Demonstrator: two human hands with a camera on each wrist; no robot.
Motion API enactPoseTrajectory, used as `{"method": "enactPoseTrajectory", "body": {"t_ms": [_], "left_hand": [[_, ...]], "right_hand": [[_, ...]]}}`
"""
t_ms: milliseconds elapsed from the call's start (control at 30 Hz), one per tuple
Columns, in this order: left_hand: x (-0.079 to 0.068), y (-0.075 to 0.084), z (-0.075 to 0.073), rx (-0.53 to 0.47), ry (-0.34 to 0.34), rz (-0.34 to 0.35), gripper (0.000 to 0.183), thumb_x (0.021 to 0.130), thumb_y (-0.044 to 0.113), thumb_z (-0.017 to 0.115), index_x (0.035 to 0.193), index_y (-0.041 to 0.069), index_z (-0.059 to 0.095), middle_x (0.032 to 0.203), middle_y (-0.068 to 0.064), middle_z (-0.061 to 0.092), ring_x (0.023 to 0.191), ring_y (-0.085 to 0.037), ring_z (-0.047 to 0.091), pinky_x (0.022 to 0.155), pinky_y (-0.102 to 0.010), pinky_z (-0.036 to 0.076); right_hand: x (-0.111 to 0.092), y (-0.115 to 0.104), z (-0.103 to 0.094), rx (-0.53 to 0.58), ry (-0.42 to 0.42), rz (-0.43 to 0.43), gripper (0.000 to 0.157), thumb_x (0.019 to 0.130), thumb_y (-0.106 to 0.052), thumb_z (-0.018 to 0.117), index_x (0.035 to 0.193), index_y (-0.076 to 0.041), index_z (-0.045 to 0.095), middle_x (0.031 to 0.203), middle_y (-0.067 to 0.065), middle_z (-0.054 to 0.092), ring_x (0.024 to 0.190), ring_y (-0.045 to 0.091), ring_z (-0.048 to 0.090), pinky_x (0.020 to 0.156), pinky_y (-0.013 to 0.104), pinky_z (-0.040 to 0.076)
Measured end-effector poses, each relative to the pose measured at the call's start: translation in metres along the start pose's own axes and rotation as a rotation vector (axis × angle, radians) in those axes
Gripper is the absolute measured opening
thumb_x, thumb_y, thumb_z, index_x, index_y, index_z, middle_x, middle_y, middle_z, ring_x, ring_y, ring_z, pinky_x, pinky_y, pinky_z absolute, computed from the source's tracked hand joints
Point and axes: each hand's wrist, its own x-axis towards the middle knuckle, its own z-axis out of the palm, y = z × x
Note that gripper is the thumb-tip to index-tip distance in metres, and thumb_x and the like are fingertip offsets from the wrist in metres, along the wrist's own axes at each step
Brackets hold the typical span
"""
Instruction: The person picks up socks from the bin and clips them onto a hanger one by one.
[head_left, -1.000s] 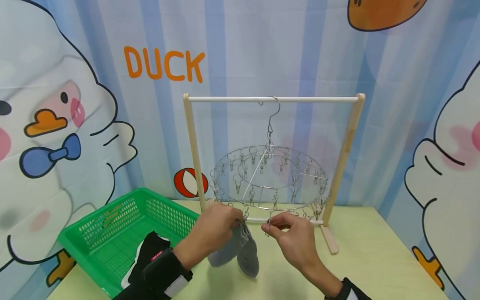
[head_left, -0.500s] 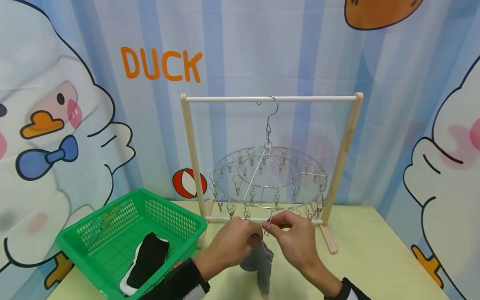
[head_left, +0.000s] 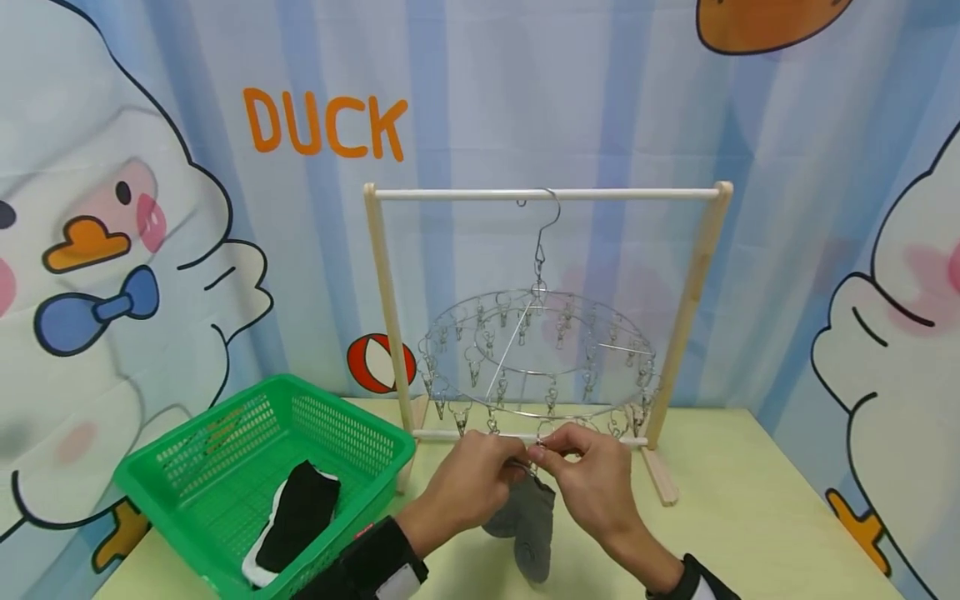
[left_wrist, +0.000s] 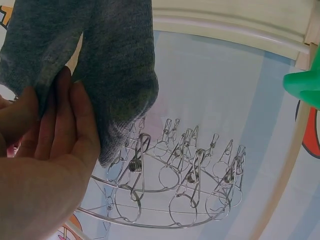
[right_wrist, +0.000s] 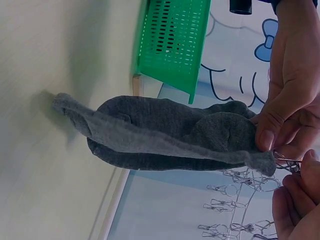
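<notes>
A pair of grey socks (head_left: pixel 531 525) hangs from my left hand (head_left: pixel 471 477), which pinches them near the cuffs. Right beside it, my right hand (head_left: pixel 596 475) pinches a metal clip (right_wrist: pixel 289 164) at the front of the round wire drying hanger (head_left: pixel 536 416). The right wrist view has the cuff edge touching or just at this clip; whether the clip grips the fabric, I cannot tell. Seen from the left wrist, the grey fabric (left_wrist: pixel 117 60) droops past the fingers, with several other clips dangling from the hanger ring behind.
The hanger hooks over the white bar (head_left: pixel 450 195) of a wooden stand (head_left: pixel 690 308). On the left, a green basket (head_left: pixel 281 382) holds a black-and-white folded item (head_left: pixel 303 512), sock-like. Yellow tabletop (head_left: pixel 750 517) extends to the right. A cartoon duck curtain (head_left: pixel 315 233) forms the backdrop.
My left hand has carried the grey socks rightward, up against the clip in my right hand. The right hand has stayed almost in place, still pinching the clip.
</notes>
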Motion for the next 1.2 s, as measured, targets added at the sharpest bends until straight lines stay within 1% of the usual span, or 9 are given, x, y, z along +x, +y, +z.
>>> {"method": "enactPoseTrajectory", "body": {"t_ms": [167, 267, 433, 567, 767, 900, 1033, 1100, 1200], "left_hand": [[0.0031, 0.0022, 0.0004, 0.004, -0.006, -0.012, 0.014, 0.086, 0.002, 0.07, 0.093, 0.012, 0.075, 0.081, 0.011, 0.069, 0.074, 0.0, 0.061, 0.062, -0.021, 0.053], [0.0033, 0.0023, 0.0, 0.002, 0.006, -0.019, 0.013, 0.085, 0.002, 0.07, 0.09, 0.013, 0.074, 0.078, 0.011, 0.067, 0.07, 0.001, 0.058, 0.06, -0.02, 0.051], [0.0018, 0.0025, -0.0012, -0.005, 0.053, -0.016, 0.013, 0.085, 0.002, 0.07, 0.089, 0.013, 0.074, 0.075, 0.012, 0.065, 0.065, -0.001, 0.054, 0.056, -0.02, 0.049], [0.0015, 0.0032, -0.0025, -0.038, 0.107, -0.017, 0.013, 0.085, 0.001, 0.07, 0.087, 0.014, 0.073, 0.075, 0.011, 0.065, 0.064, -0.001, 0.054, 0.055, -0.02, 0.049], [-0.0002, 0.002, -0.0024, -0.07, 0.153, -0.008, 0.015, 0.085, 0.0, 0.069, 0.086, 0.015, 0.072, 0.077, 0.009, 0.067, 0.068, 0.0, 0.057, 0.056, -0.021, 0.05], [-0.0015, 0.0008, -0.0021, -0.055, 0.156, -0.01, 0.013, 0.086, 0.003, 0.069, 0.087, 0.015, 0.072, 0.078, 0.009, 0.067, 0.068, 0.0, 0.058, 0.056, -0.021, 0.05], [-0.002, 0.0021, -0.0038, -0.022, 0.155, -0.005, 0.005, 0.089, 0.01, 0.07, 0.089, 0.015, 0.073, 0.078, 0.009, 0.067, 0.069, 0.0, 0.059, 0.058, -0.021, 0.051], [-0.0022, 0.0035, -0.0056, 0.002, 0.171, 0.005, 0.004, 0.089, 0.011, 0.07, 0.089, 0.014, 0.073, 0.079, 0.009, 0.068, 0.069, -0.001, 0.059, 0.059, -0.021, 0.052], [-0.0023, 0.0067, -0.0093, 0.038, 0.228, 0.028, 0.007, 0.089, 0.007, 0.069, 0.091, 0.013, 0.073, 0.081, 0.007, 0.068, 0.069, -0.003, 0.06, 0.059, -0.022, 0.052]], "right_hand": [[-0.0003, 0.0007, -0.001, 0.004, 0.024, -0.007, 0.02, 0.073, -0.007, 0.084, 0.068, -0.021, 0.07, 0.068, -0.014, 0.066, 0.063, 0.007, 0.062, 0.055, 0.029, 0.047], [0.0003, 0.0007, -0.0005, 0.004, 0.027, -0.013, 0.019, 0.073, -0.009, 0.084, 0.067, -0.02, 0.07, 0.068, -0.013, 0.066, 0.063, 0.008, 0.062, 0.055, 0.028, 0.046], [0.0009, -0.001, 0.0003, 0.008, 0.022, -0.011, 0.02, 0.073, -0.008, 0.084, 0.067, -0.02, 0.069, 0.068, -0.013, 0.066, 0.062, 0.008, 0.062, 0.054, 0.027, 0.046], [0.0006, -0.0014, 0.0004, 0.008, 0.025, -0.013, 0.02, 0.073, -0.008, 0.084, 0.066, -0.02, 0.069, 0.067, -0.013, 0.066, 0.061, 0.008, 0.062, 0.053, 0.026, 0.045], [0.0001, 0.0018, 0.002, 0.024, 0.023, -0.038, 0.019, 0.072, -0.01, 0.085, 0.068, -0.02, 0.07, 0.068, -0.014, 0.066, 0.061, 0.007, 0.063, 0.053, 0.028, 0.05], [-0.0003, 0.0028, 0.0029, 0.01, -0.006, -0.003, 0.016, 0.073, -0.013, 0.085, 0.07, -0.021, 0.071, 0.07, -0.014, 0.066, 0.063, 0.005, 0.063, 0.056, 0.029, 0.053], [-0.0005, 0.0031, 0.0032, 0.012, -0.03, 0.036, 0.012, 0.075, -0.016, 0.084, 0.075, -0.019, 0.074, 0.071, -0.014, 0.067, 0.066, 0.004, 0.064, 0.059, 0.031, 0.055], [-0.0005, 0.0049, 0.0038, 0.007, -0.03, 0.034, 0.01, 0.075, -0.017, 0.084, 0.078, -0.018, 0.075, 0.072, -0.014, 0.067, 0.067, 0.004, 0.064, 0.06, 0.031, 0.056], [-0.0003, 0.0066, 0.0042, -0.004, -0.029, 0.03, 0.01, 0.077, -0.018, 0.083, 0.083, -0.016, 0.076, 0.074, -0.015, 0.068, 0.069, 0.004, 0.064, 0.061, 0.032, 0.056]]}}
